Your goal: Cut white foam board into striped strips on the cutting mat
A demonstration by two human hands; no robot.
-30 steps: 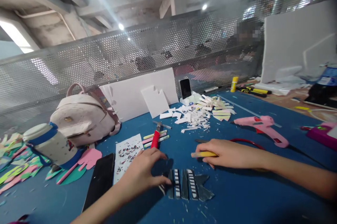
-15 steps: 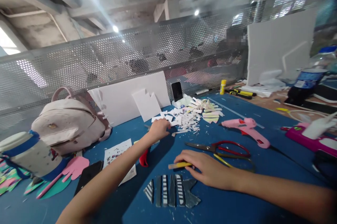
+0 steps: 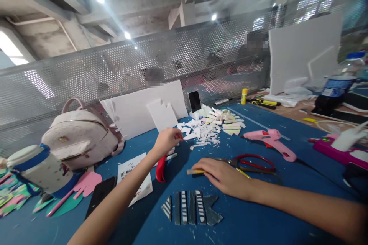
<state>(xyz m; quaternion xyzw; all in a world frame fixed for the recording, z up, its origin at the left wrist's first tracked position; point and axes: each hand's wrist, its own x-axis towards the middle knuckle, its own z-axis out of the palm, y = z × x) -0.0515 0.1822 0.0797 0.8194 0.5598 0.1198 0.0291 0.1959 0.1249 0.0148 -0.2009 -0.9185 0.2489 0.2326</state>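
Note:
My left hand [image 3: 167, 140] hovers just left of the pile of white scraps [image 3: 205, 130], its fingers curled together. Whatever may be between them is hidden. Below it lie a red-handled tool [image 3: 160, 170], partly covered, and some small pale strips. My right hand [image 3: 222, 176] rests low over the table with its fingers closed on a thin yellow stick with a pale end [image 3: 198, 171]. Behind that hand are scissors with red handles [image 3: 255, 157], their blades partly hidden. Nearer me, dark grey and black-and-white striped pieces [image 3: 189, 207] lie in a fish-like row.
A pink glue gun [image 3: 271, 141] lies at the right with its cord trailing. Leftward are a printed sheet [image 3: 143, 183], a dark phone [image 3: 100, 195], a cup [image 3: 40, 170] and a pale backpack [image 3: 80, 137]. White boards [image 3: 138, 112] lean on the perforated screen [image 3: 120, 64].
My left hand has drawn back a little from the scraps, its fingers curling inward. My right hand and the yellow stick have moved slightly away from me, covering part of the scissor blades.

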